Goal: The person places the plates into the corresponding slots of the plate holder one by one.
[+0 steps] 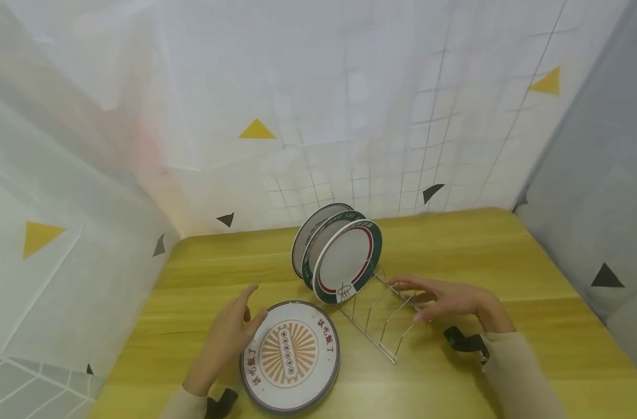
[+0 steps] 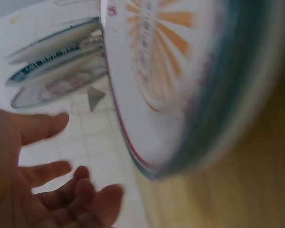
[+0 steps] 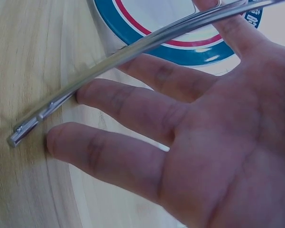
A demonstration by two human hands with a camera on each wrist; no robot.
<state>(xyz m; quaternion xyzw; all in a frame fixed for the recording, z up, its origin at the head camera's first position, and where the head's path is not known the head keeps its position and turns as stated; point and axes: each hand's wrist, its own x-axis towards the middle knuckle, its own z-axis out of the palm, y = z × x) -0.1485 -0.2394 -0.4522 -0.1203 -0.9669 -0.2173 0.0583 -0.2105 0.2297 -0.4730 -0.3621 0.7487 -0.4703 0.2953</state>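
Observation:
A wire plate rack (image 1: 367,334) stands on the table, and three round plates (image 1: 344,262) lean upright in its far end. My right hand (image 1: 449,297) is at the rack's right side, fingers spread and lightly bent. In the right wrist view, the fingertips lie against or just behind a metal rail (image 3: 147,45); firm contact is hard to tell. A stack of plates (image 1: 289,356) lies flat left of the rack, its top plate printed with an orange sunburst. Beside the stack's left edge hovers my left hand (image 1: 226,334), fingers loose and holding nothing.
The yellow wood-grain table (image 1: 219,262) ends at a pale sheeted wall (image 1: 323,105) with yellow and dark triangles. Similar sheeting hangs at both sides. Each wrist carries a small black device, one by the right sleeve (image 1: 517,361). The rack's near slots hold no plates.

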